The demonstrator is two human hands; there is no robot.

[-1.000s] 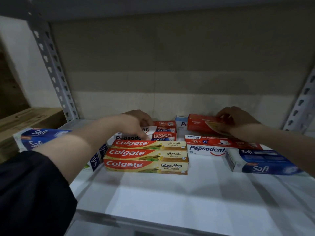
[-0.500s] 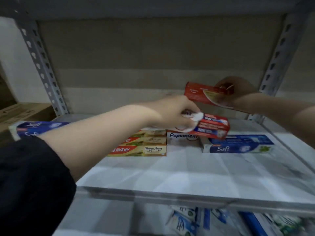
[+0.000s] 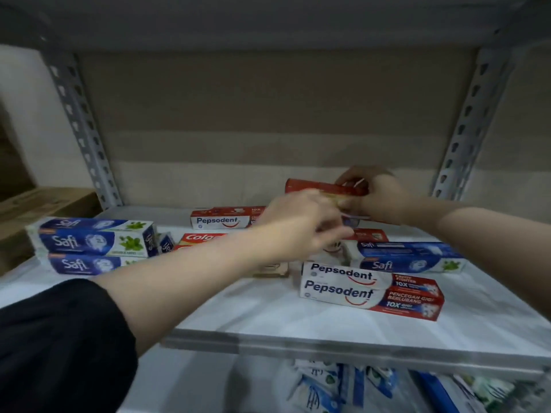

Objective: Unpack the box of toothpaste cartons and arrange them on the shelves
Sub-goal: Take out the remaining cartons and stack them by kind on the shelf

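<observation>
Above the shelf (image 3: pixel 268 320), behind the Pepsodent pair (image 3: pixel 369 290): right hand (image 3: pixel 378 198) gripping red carton (image 3: pixel 316 187); left hand (image 3: pixel 301 225) loose, holding nothing.

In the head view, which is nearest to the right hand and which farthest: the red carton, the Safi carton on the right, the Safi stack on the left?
1. Red carton: held in the right hand.
2. Right Safi carton: just below it.
3. Left Safi stack: far left of the shelf.
</observation>
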